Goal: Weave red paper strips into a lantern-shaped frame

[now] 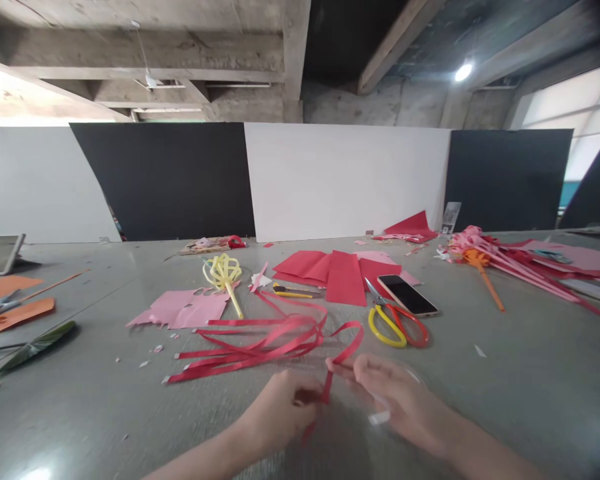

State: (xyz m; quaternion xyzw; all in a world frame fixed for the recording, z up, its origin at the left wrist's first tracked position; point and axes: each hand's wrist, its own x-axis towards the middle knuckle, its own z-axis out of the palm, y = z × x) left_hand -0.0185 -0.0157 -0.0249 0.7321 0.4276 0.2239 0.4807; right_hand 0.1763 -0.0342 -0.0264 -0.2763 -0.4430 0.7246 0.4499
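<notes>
My left hand (283, 408) pinches a red paper strip (351, 345) near its lower end, just above the tabletop. The fingers of my right hand (397, 397) are closed on the same strip a little higher up, where it bends into a loop. A small whitish piece, perhaps tape (379, 418), hangs by the right hand's underside, somewhat blurred. Just beyond both hands lies a loose bundle of red paper strips (260, 352), several with white tips at the left. Scissors (399, 325) with yellow and orange handles rest past my right hand.
A phone (409, 295) lies beside the scissors. Behind the strips are red paper sheets (346, 277), a yellow cutter (297, 291), a yellow paper flower (223, 272) and pink paper (185, 309). Pink and orange paper pieces (480, 257) sit right; a green leaf-like piece (37, 348) lies left.
</notes>
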